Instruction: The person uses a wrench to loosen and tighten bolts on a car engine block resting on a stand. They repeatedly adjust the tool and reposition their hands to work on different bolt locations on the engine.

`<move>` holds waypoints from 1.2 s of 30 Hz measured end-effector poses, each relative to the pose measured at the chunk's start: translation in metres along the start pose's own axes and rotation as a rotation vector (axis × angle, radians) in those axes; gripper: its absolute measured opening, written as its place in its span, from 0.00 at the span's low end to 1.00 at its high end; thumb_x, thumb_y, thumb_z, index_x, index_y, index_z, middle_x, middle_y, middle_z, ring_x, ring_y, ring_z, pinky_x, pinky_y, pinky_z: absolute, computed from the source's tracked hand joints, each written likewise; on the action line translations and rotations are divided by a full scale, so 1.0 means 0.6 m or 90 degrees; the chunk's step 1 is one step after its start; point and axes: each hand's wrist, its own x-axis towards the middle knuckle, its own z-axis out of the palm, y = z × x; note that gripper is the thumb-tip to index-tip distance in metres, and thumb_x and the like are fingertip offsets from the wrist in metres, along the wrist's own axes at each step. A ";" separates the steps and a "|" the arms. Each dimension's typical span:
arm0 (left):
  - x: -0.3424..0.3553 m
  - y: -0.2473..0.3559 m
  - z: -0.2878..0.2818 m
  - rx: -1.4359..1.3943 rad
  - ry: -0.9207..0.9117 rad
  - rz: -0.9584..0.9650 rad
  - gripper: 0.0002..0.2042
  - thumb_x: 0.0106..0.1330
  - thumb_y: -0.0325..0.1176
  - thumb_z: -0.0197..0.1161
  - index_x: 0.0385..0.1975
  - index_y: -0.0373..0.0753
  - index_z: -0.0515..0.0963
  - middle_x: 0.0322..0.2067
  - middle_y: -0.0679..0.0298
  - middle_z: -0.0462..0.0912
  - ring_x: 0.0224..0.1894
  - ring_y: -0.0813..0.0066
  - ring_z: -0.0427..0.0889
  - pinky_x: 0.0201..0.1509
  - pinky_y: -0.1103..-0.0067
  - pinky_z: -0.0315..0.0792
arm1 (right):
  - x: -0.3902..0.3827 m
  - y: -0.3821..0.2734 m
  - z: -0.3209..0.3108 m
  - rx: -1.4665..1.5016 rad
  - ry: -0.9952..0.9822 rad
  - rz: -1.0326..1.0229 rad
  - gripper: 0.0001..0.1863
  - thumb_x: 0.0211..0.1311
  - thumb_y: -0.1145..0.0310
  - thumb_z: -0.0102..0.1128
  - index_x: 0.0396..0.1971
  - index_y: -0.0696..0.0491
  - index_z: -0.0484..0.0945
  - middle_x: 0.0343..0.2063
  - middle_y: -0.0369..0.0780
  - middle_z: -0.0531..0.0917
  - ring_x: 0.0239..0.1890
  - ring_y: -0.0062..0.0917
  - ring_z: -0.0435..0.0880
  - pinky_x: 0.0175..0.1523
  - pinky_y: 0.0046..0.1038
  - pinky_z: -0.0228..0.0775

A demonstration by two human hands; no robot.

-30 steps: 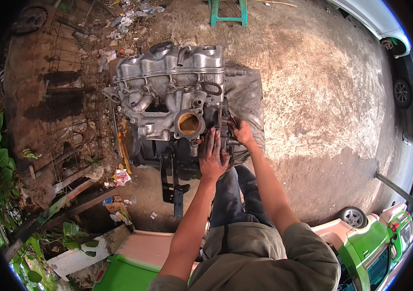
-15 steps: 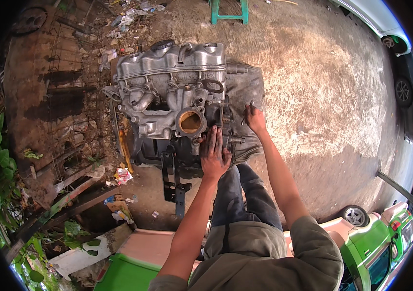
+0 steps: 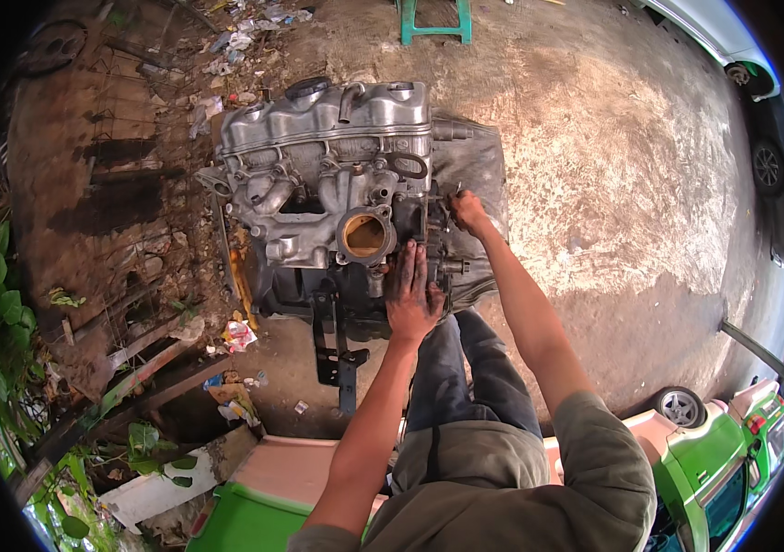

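Note:
A silver engine point(image 3: 327, 120) with a round intake opening point(image 3: 364, 235) stands before me, dark at its lower part, with a black metal bracket point(image 3: 335, 359) hanging at its front. My left hand point(image 3: 412, 294) lies flat, fingers dark with grime, on the dark part right of the intake opening. My right hand point(image 3: 469, 212) is closed on a small metal tool point(image 3: 458, 191), probably a wrench, at the engine's right side; the tool's far end is hard to make out. A grimy grey casing or cover point(image 3: 474, 166) lies behind that hand.
A green plastic stool point(image 3: 435, 32) stands beyond the engine. Rubbish, rusty mesh and planks point(image 3: 125, 230) lie left, with plants at the edge. Parked vehicles line the right, and a green and pink body point(image 3: 704, 442) with a loose wheel point(image 3: 680, 406) is near the lower right.
My right hand has risen along the engine's right side, swung out to the right with the tool, then come back in toward the engine. My left hand has stayed on the engine.

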 end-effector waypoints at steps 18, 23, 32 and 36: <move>0.002 0.003 -0.001 0.007 -0.014 -0.007 0.32 0.60 0.35 0.49 0.68 0.34 0.63 0.70 0.55 0.60 0.68 0.51 0.64 0.72 0.55 0.53 | -0.107 -0.042 -0.006 -0.147 0.238 -0.446 0.12 0.59 0.78 0.54 0.42 0.66 0.70 0.32 0.58 0.79 0.31 0.56 0.77 0.35 0.49 0.69; 0.002 0.004 -0.003 0.020 -0.038 -0.005 0.32 0.59 0.33 0.49 0.67 0.30 0.61 0.69 0.48 0.59 0.70 0.50 0.62 0.72 0.58 0.55 | -0.274 -0.040 0.020 -0.091 0.156 -0.270 0.15 0.67 0.73 0.52 0.51 0.61 0.71 0.37 0.58 0.79 0.38 0.58 0.76 0.43 0.50 0.70; 0.004 0.006 -0.003 0.023 -0.024 -0.005 0.33 0.58 0.32 0.51 0.68 0.33 0.62 0.70 0.53 0.59 0.69 0.53 0.64 0.72 0.59 0.56 | -0.287 -0.028 0.011 0.071 0.434 -0.155 0.11 0.74 0.71 0.45 0.42 0.63 0.75 0.35 0.54 0.81 0.37 0.50 0.80 0.43 0.41 0.72; 0.006 0.006 -0.006 0.014 -0.014 0.003 0.33 0.58 0.32 0.51 0.68 0.33 0.61 0.70 0.53 0.60 0.69 0.52 0.64 0.72 0.58 0.56 | -0.241 -0.024 -0.030 0.045 0.373 -0.098 0.19 0.75 0.67 0.45 0.28 0.64 0.77 0.20 0.52 0.81 0.27 0.46 0.82 0.32 0.40 0.71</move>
